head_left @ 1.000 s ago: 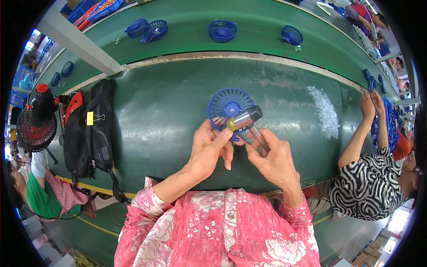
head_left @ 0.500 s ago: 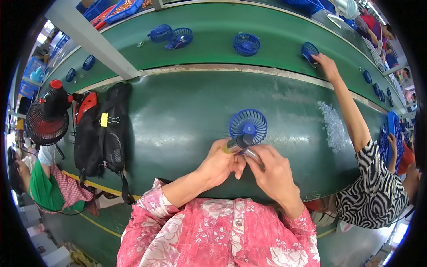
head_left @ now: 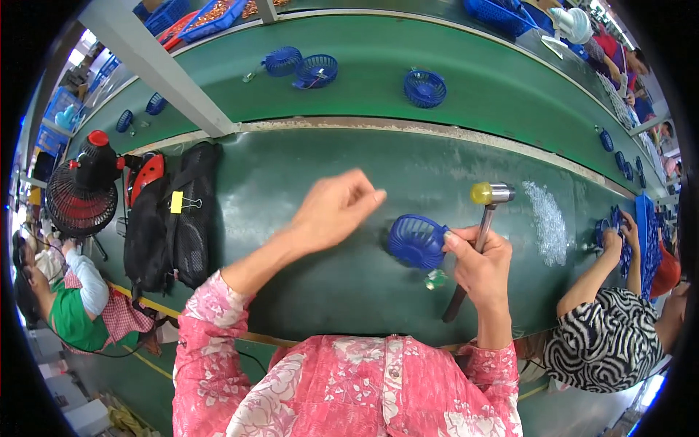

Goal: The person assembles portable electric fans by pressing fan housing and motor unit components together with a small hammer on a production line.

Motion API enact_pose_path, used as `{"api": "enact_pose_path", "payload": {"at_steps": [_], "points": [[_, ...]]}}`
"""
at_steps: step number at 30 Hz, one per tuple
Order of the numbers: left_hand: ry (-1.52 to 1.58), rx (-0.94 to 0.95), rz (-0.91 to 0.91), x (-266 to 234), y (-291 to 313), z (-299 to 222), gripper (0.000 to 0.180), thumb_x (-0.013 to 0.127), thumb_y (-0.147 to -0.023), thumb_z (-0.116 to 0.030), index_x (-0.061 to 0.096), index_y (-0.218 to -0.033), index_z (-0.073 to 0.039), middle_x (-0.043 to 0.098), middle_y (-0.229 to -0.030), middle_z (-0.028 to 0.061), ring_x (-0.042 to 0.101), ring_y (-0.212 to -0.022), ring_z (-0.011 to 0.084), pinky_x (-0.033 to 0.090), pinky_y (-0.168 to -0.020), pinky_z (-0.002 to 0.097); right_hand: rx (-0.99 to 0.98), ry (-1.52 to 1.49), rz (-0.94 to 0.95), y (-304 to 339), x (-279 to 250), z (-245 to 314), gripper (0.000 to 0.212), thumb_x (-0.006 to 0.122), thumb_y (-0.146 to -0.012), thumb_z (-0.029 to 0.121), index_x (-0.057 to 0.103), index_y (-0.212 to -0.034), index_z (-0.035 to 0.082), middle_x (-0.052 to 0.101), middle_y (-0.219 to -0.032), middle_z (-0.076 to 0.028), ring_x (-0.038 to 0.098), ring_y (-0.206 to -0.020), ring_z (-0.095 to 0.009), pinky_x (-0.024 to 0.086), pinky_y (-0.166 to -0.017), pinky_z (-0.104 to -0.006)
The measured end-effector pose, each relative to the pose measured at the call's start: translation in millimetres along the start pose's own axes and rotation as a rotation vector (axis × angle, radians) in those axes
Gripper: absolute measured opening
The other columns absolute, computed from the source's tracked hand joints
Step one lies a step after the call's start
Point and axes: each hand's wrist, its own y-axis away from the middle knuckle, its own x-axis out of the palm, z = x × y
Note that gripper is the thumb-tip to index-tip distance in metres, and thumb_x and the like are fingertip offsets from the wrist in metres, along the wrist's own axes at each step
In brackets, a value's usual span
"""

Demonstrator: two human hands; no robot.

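Cage [head_left: 415,242] is sitting at the right hand's [head_left: 482,268] fingertips, over the green bench [head_left: 269,175]; whether it is touching the surface, cannot tell. Taking it as clock centre from here.

Right thumb is pinching the cage's edge at three o'clock, fingers curling behind. Same hand is also gripping the hammer [head_left: 495,193]: head standing at two o'clock, yellow face pointing to nine, handle slanting down past the palm. Left hand [head_left: 331,211] is hovering apart at ten o'clock, fingers curling loosely, nothing showing between them; whether the tips are meeting, cannot tell. Small green board [head_left: 435,279] is showing just beside the cage at five; any wire is too small to make out.

Handling notes, my judgement: holding two things one-handed is asking for a light pinch on the rim, since squeezing the thin ribs is risking a bend. Hammer head is best staying clear of the cage. Handle's lower end is slanting near the board, so tilting the wrist is risking a snag. Free left hand is offering good support at nine.

Clear bits [head_left: 546,222] are lying near three, well apart.
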Motion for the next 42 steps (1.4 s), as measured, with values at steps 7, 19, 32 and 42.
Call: {"api": "enact_pose_path", "payload": {"at_steps": [7, 19, 32, 42], "points": [[-0.848, 0.34, -0.565, -109, -104, 68, 0.028, 0.068, -0.082, -0.016, 0.061, -0.105, -0.001, 0.063, -0.106, 0.0165, 0.056, -0.103, 0.036, 0.046, -0.089, 0.0457, 0.13, 0.082, 0.033, -33, -18, -25, 0.017, 0.072, -0.089, 0.011, 0.064, -0.083, -0.004, 0.06, -0.063, -0.004, 0.038, -0.038, -0.004, 0.023, -0.033, -0.0233], [-1.163, -0.006, -0.472, -166, -224, 101, 0.079, 0.066, -0.086, -0.043, 0.034, -0.148, -0.007, 0.033, -0.155, 0.015, 0.033, -0.14, 0.0371, 0.031, -0.112, 0.0532, 0.229, 0.595, 0.061, -51, -20, -28, 0.027, 0.077, -0.086, 0.024, 0.07, -0.077, -0.001, 0.06, -0.058, -0.002, 0.046, -0.045, -0.007, 0.033, -0.041, -0.0263], [-0.901, 0.214, -0.645, -179, -210, 116, 0.064, 0.067, -0.086, -0.047, 0.05, -0.131, -0.005, 0.058, -0.12, 0.0231, 0.061, -0.105, 0.0387, 0.049, -0.091, 0.0472, 0.179, 0.785, 0.096, -50, -14, -23, 0.043, 0.078, -0.083, 0.041, 0.068, -0.072, 0.0, 0.06, -0.057, -0.004, 0.051, -0.051, -0.01, 0.04, -0.047, -0.0302], [0.803, -0.338, -0.169, -126, -27, 34, 0.047, 0.048, -0.095, -0.051, 0.061, -0.109, -0.008, 0.069, -0.089, 0.008, 0.067, -0.067, 0.024, 0.057, -0.055, 0.0413, -0.051, 0.929, 0.044, -41, -21, -19, 0.044, 0.073, -0.088, 0.032, 0.062, -0.076, -0.009, 0.055, -0.061, -0.024, 0.057, -0.055, -0.034, 0.045, -0.057, -0.0444]]}}
